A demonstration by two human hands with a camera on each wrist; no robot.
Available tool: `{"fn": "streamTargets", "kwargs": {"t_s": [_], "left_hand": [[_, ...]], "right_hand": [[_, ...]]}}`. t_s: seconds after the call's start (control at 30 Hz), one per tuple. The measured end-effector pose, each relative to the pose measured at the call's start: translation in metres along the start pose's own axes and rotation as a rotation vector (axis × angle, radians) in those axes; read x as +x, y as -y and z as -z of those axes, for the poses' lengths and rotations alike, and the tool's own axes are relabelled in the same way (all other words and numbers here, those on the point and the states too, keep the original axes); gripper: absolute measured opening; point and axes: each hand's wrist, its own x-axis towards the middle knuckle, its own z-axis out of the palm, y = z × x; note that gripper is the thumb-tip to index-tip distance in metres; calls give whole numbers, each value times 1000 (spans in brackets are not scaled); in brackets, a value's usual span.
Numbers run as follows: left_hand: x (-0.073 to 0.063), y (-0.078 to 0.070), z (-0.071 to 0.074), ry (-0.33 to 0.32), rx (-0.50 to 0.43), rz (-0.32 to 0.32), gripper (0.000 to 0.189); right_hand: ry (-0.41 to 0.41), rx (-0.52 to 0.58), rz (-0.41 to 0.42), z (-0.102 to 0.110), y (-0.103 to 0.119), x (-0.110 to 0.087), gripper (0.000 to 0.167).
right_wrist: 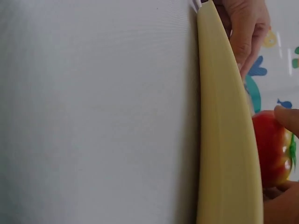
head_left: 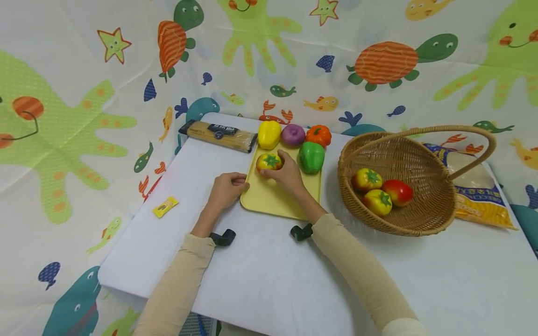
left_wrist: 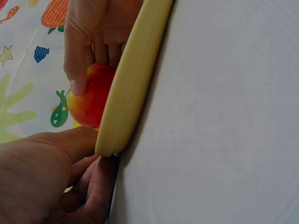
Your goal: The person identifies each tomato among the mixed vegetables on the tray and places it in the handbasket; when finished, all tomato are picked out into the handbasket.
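Observation:
A red-and-yellow toy tomato (head_left: 269, 162) with a green leafy top is over the left part of a yellow tray (head_left: 273, 200). My right hand (head_left: 289, 176) grips this tomato between thumb and fingers, its red side (right_wrist: 271, 148) showing in the right wrist view. At the tray's left edge, my left hand (head_left: 228, 190) pinches the rim, thumb at the top and fingers curled below. On the tray's far part are a yellow pepper (head_left: 269, 135), a purple onion (head_left: 293, 135), an orange pumpkin (head_left: 319, 136) and a green pepper (head_left: 311, 157).
Right of the tray stands a wicker basket (head_left: 433, 186) holding two more tomatoes (head_left: 378, 202) and a red mango-like fruit (head_left: 398, 192). Behind it lies a blue-and-yellow pasta bag (head_left: 483, 200). A noodle pack (head_left: 222, 135) is at the back left, a small yellow packet (head_left: 166, 206) further forward.

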Motion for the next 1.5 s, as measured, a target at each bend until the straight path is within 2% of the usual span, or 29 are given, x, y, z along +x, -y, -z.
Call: {"fn": "streamTargets", "kwargs": {"t_s": [0.5,0.87,1.17,1.5], "left_hand": [[0,0,-1,-5,7,6,35],[0,-2,-1,9,23,23,36],[-1,-2,-1,12,18,19,37],[-1,-1,-1,12,22,-1,36]], "right_hand": [[-17,-13,0,-2,2,-1,81],[-14,20,46,13,8,-8,79],[21,40,104,29,28,-21,82],[127,124,175,54,58,-49,81]]}}
